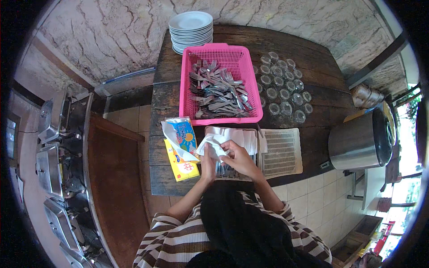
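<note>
A white paper napkin (212, 144) is held in both hands over the near part of the table. My left hand (208, 165) grips its lower left side, while the curled fingers of my right hand (241, 159) pinch its right side. Whether something lies inside the folds cannot be seen. Beneath my hands is a shallow tray (234, 179), with white folded napkins (243, 137) at its far end and metal cutlery partly covered by my hands. Left of it lie an opened blue tissue pack (184, 134) and a yellow pack (182, 166).
Beyond the tray, a pink plastic basket (257, 117) holds many loose forks and spoons. White plates (191, 21) are stacked at the back left. Upturned glasses (284, 94) cover the right middle. A cream slatted tray (281, 152) and a large metal pot (357, 142) stand right.
</note>
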`<state>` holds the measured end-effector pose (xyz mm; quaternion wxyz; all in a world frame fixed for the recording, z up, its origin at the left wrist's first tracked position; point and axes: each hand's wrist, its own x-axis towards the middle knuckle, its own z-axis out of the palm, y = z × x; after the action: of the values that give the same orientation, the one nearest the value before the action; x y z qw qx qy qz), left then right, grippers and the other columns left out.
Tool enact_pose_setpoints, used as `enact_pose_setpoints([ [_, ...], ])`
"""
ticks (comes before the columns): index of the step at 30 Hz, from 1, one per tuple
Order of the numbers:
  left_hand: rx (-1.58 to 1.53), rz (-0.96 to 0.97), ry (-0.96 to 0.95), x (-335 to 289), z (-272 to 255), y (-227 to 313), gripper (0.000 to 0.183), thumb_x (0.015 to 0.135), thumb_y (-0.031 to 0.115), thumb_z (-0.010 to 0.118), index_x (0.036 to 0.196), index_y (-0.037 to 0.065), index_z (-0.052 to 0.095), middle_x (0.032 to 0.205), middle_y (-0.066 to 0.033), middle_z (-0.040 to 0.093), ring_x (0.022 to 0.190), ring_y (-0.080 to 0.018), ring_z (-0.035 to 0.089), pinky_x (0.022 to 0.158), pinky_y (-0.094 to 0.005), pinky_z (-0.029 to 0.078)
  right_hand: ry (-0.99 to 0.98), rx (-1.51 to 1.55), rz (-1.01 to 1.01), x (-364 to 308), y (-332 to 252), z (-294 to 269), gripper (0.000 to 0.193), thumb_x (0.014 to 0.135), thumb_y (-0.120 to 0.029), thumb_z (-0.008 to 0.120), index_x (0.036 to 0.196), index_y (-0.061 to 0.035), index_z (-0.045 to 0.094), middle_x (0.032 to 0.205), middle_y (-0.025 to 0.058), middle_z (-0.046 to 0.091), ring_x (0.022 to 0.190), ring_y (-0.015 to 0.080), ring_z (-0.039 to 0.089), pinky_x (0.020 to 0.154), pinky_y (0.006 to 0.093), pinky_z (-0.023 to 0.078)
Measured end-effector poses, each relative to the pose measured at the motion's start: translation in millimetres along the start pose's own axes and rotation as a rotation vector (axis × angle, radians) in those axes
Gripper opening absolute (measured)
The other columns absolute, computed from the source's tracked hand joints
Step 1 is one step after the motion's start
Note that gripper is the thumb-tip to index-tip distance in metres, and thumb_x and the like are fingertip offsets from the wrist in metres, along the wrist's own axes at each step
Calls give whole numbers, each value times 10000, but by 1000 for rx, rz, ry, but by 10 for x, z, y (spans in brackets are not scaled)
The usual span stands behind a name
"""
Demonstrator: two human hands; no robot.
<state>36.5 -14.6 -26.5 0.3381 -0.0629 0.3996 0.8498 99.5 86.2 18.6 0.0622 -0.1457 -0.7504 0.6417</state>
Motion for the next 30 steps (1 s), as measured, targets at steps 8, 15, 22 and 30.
enact_pose_setpoints([
  [8, 188, 11, 6, 45, -68, 82, 380, 808, 360, 446, 1018, 45, 427, 879, -29, 484, 815, -94, 466, 704, -249, 370, -89, 12, 14, 0, 10, -125, 240, 742, -6, 514, 961, 33, 426, 858, 103, 521, 618, 132, 573, 543, 223, 439],
  [15, -5, -14, 105, 5, -16, 80, 306, 831, 298, 425, 1015, 54, 436, 868, -15, 495, 788, -93, 483, 665, -237, 404, -163, -140, 5, 37, -43, -139, 220, 752, -3, 484, 954, 14, 400, 801, 101, 516, 573, 125, 552, 528, 233, 426],
  [22, 40, 32, 89, -33, 60, 56, 204, 812, 176, 481, 973, 53, 453, 866, -21, 510, 747, -82, 489, 624, -231, 412, -97, -52, 56, 6, 133, 8, 239, 763, -15, 484, 951, 1, 337, 724, 75, 492, 555, 115, 526, 494, 246, 406],
  [30, 14, 101, 125, 16, 94, 203, 247, 827, 195, 454, 1015, 36, 439, 942, -27, 498, 832, -91, 486, 702, -245, 414, -108, -559, 45, -25, -54, -10, 238, 808, -202, 440, 940, -16, 373, 610, 139, 543, 512, 261, 544, 475, 352, 410],
])
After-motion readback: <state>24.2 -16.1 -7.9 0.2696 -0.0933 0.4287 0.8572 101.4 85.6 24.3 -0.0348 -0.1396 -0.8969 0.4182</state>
